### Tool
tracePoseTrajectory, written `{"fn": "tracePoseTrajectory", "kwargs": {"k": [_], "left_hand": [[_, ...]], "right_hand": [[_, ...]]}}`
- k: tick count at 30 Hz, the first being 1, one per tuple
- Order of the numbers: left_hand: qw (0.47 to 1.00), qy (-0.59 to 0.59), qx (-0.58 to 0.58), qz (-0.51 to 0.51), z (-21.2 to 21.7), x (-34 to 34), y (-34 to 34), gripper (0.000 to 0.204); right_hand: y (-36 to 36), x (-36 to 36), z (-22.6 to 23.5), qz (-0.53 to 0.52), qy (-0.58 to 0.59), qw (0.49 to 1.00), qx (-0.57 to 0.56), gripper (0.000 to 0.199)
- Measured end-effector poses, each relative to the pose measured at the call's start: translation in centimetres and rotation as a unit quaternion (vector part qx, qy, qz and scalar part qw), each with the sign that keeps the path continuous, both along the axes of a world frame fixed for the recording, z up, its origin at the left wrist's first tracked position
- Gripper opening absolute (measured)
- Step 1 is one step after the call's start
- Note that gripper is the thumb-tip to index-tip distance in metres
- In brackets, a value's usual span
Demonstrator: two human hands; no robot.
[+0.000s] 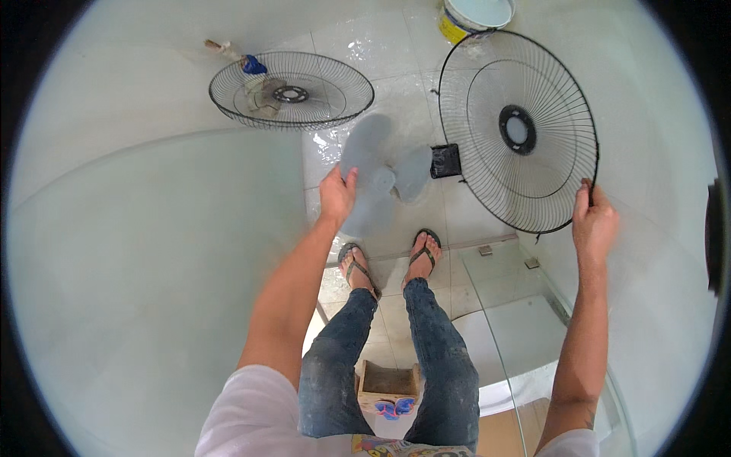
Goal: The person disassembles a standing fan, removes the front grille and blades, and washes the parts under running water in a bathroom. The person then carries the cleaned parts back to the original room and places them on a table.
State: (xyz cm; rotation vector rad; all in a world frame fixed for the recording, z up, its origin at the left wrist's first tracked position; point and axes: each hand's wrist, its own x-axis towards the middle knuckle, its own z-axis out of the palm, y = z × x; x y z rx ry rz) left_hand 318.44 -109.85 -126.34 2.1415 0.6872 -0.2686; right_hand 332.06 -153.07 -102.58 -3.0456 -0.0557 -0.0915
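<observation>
My left hand [339, 195] grips the edge of a grey three-bladed fan blade [383, 180], held above the wet tiled floor. My right hand [595, 222] is closed round the lower right rim of a round black wire fan grille [518, 129]. This grille is tilted, with a black ring at its centre and small clips on its rim. A second wire fan grille [291, 94] stands farther off to the left, apart from both hands. A small black square object [445, 161] shows between the blade and the right grille.
A white bucket [478, 14] with a yellow label stands at the far wall. Something blue [253, 65] shows at the left grille. Glass panels [499, 293] edge the near right side. Behind my sandalled feet are a wooden box [388, 378] and blue-and-pink slippers [394, 409].
</observation>
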Motion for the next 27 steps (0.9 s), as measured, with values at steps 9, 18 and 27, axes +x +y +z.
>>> {"fn": "tracePoseTrajectory", "kwargs": {"k": [9,18,27], "left_hand": [[0.806,0.000,0.418,-0.419,13.9,9.7,-1.4,0.030],[0.715,0.323,0.417,-0.459,10.9,18.3,-1.1,0.033],[0.799,0.105,0.315,-0.502,18.7,22.4,2.0,0.035]], "right_hand": [[0.4,1.3,1.9,-0.056,0.036,0.998,0.023,0.026],[-0.2,0.6,2.2,-0.125,0.051,0.989,0.062,0.028],[2.1,0.9,3.2,-0.129,0.065,0.990,0.002,0.025]]}}
